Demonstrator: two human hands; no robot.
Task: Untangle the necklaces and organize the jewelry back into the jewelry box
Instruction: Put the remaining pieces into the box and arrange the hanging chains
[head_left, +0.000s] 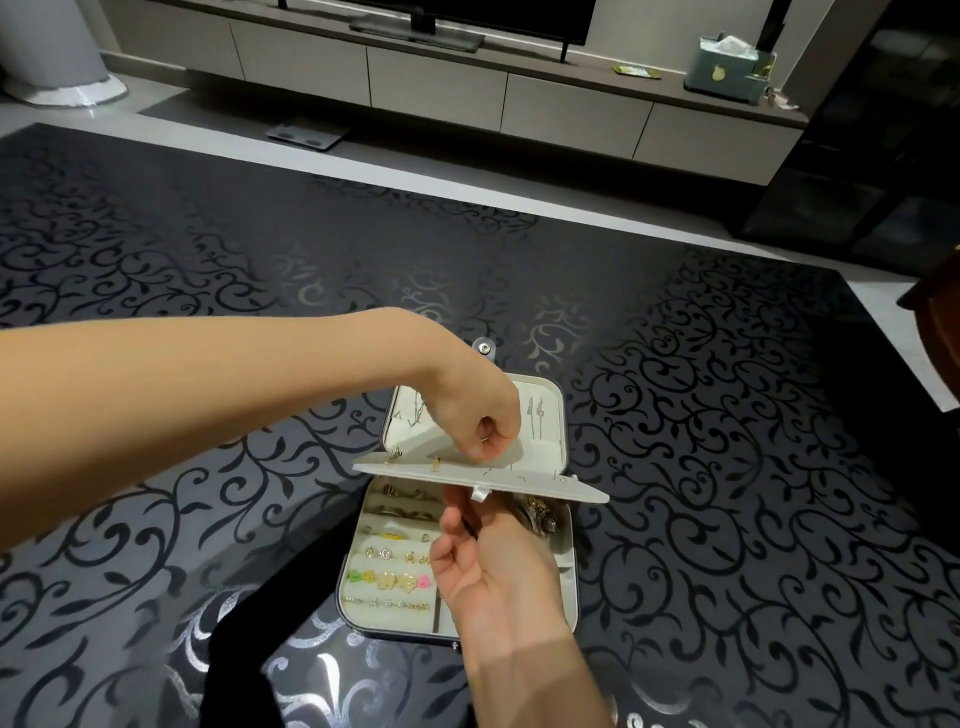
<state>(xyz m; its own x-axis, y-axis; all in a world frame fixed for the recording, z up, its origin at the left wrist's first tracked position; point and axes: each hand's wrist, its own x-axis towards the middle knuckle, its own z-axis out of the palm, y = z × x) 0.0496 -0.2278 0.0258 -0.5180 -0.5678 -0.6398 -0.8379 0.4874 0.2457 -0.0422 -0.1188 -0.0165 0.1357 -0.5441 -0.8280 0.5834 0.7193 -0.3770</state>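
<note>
Pinching a tiny gold piece (484, 440) on the light, stiff panel (519, 480), our left hand (480, 415) works. Our right hand (491, 564) curls beneath, and we cannot tell its grip. The jewelry box (567, 582) lies open on the near rug (208, 364). These slippery bits probably want fingertips only.

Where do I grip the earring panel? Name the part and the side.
Pinch the small tab at the middle of the near edge of the earring panel, coming from the near side. The panel lies roughly level over the jewelry box, far edge toward the lid, so that edge is free.
</note>
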